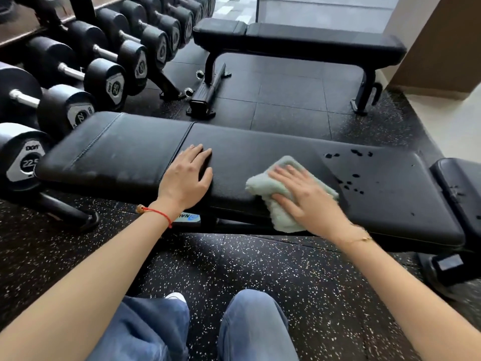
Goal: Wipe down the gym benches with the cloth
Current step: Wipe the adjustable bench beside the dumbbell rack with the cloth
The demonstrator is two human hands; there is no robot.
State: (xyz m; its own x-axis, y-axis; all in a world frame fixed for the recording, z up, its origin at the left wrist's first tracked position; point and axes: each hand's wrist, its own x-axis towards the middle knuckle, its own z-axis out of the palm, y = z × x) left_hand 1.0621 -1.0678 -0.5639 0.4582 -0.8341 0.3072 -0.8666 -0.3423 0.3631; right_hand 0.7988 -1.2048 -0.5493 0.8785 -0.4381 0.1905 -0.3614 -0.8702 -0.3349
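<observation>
1. Right hand (303,196) is flat on the cloth (276,194), fingers spread and fairly straight, pressing it down on the near bench (130,149). It's not bunched in a fist, just palmed against the pad. Part of the cloth hangs over the front edge.

2. Left hand (186,175) is released, holding nothing. It rests palm-down on the same pad just left of the cloth, fingers loosely extended, looks like it's there for bracing.

3. The cloth sits around the middle of the long pad, so I'd guess the wipe is somewhere mid-bench. Which direction it's travelling, can't say from one shot.

4. To the right of the cloth there are dark spots (354,178) scattered on the pad. Could be wet drops or worn patches, too small to tell. If they're spray, that part hasn't been wiped yet.

5. The left section of the pad looks dull and a bit streaky. Might be dust, might be drying, honestly unsure.

6. The far bench (312,37) is well apart from both hands, nothing on it, no sign it's been done. There's also a small pad (458,178) at the right edge.

7. My read: early-to-middle, one bench partway, at least one more to go.

8. Dumbbells (78,82) racked on the left, not involved.
</observation>
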